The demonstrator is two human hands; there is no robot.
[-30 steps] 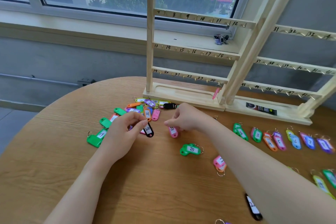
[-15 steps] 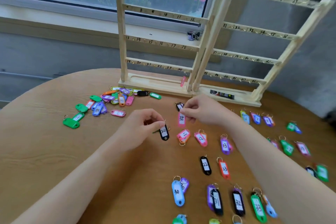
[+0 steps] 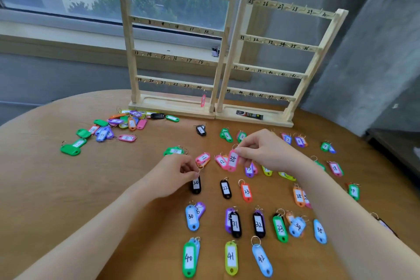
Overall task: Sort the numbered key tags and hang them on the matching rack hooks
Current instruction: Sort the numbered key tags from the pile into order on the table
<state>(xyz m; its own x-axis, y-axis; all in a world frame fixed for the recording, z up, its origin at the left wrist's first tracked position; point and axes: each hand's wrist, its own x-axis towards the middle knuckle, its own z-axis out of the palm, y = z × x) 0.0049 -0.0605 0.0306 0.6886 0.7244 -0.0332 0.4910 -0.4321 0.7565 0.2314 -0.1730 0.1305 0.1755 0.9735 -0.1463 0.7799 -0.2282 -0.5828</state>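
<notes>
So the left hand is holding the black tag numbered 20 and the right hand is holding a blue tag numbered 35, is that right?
Not quite: the tag numbered 35 in the right hand is pink, not blue, as the head view shows. The left hand does hold the black tag numbered 20.

Both hands (image 3: 175,173) (image 3: 263,150) in pinching grip

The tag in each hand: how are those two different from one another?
The pink tag reads 35; the black tag reads 20. The right hand pinches the pink tag by its top end near the ring, and it hangs over other tags; the left hand pinches the black tag at its ring, low by the table. The pink tag tilts slightly; the black tag points straight down. Both have a white handwritten label.
</notes>
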